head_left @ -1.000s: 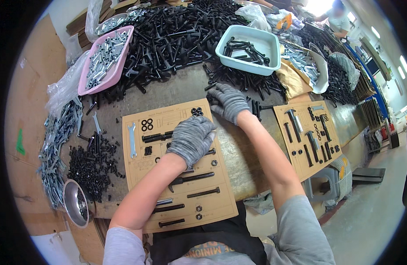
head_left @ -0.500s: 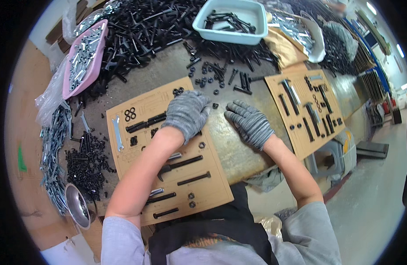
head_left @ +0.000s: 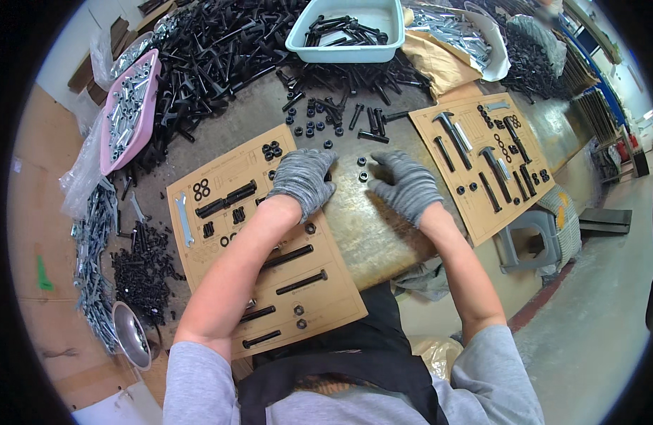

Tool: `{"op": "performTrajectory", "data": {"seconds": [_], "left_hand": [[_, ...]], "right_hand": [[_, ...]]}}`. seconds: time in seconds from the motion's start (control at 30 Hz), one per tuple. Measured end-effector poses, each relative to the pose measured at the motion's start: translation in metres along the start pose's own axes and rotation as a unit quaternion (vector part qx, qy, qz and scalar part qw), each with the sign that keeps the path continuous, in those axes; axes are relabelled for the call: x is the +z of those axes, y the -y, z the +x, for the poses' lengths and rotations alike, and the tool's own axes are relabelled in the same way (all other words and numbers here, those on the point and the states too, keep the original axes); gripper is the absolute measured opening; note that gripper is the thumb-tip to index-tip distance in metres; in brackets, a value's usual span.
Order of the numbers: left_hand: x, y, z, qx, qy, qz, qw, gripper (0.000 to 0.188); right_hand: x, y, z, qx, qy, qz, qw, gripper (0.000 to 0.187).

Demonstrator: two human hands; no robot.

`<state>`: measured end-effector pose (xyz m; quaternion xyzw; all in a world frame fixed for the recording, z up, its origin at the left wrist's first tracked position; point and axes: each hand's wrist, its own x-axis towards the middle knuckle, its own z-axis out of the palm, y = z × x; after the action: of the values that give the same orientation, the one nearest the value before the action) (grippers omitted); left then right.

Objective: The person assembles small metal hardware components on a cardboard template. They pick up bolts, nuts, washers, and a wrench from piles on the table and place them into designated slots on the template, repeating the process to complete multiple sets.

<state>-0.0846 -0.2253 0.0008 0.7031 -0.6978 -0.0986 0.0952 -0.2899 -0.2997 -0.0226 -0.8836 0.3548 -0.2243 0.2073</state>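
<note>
Both my hands wear grey knit gloves. My left hand [head_left: 303, 183] is over the right edge of the left cardboard sheet [head_left: 340, 273], its fingers curled, with a dark nut [head_left: 329, 176] showing between thumb and forefinger. Holding nothing, my right hand [head_left: 409, 188] rests at the metal tabletop with thumb and fingers apart. Two nuts, one black [head_left: 362, 161] and another with a bright centre [head_left: 363, 176], lie between the hands. Black bolts [head_left: 301, 282], washers [head_left: 201, 189], nuts and a flat wrench [head_left: 184, 219] sit on the left sheet, partly hidden by my forearm.
A second cardboard sheet [head_left: 475, 221] with similar hardware lies at right. Behind are loose nuts and bolts, a heap of black T-shaped parts [head_left: 220, 53], a pale blue tub [head_left: 391, 51] and a pink basket [head_left: 151, 99]. Small screws [head_left: 139, 273] and a metal bowl [head_left: 133, 338] are at left.
My right hand has shifted slightly, its thumb and fingers now farther apart. Two nuts show between the hands where one was visible before. The view has shifted a little.
</note>
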Motion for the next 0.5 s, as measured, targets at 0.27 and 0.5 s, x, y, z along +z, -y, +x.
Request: {"op": "performTrajectory", "data": {"seconds": [0.27, 0.5], "left_hand": [[-0.004, -0.010, 0.005, -0.031, 0.057, 0.024, 0.998, 0.022], [0.024, -0.027, 0.020, 0.006, 0.045, 0.142, 0.989, 0.024]], "right_hand": [[0.019, 0.009, 0.026, 0.043, 0.065, -0.087, 0.993, 0.030], [0.007, 0.008, 0.036, 0.094, 0.065, -0.062, 0.992, 0.024]]}}
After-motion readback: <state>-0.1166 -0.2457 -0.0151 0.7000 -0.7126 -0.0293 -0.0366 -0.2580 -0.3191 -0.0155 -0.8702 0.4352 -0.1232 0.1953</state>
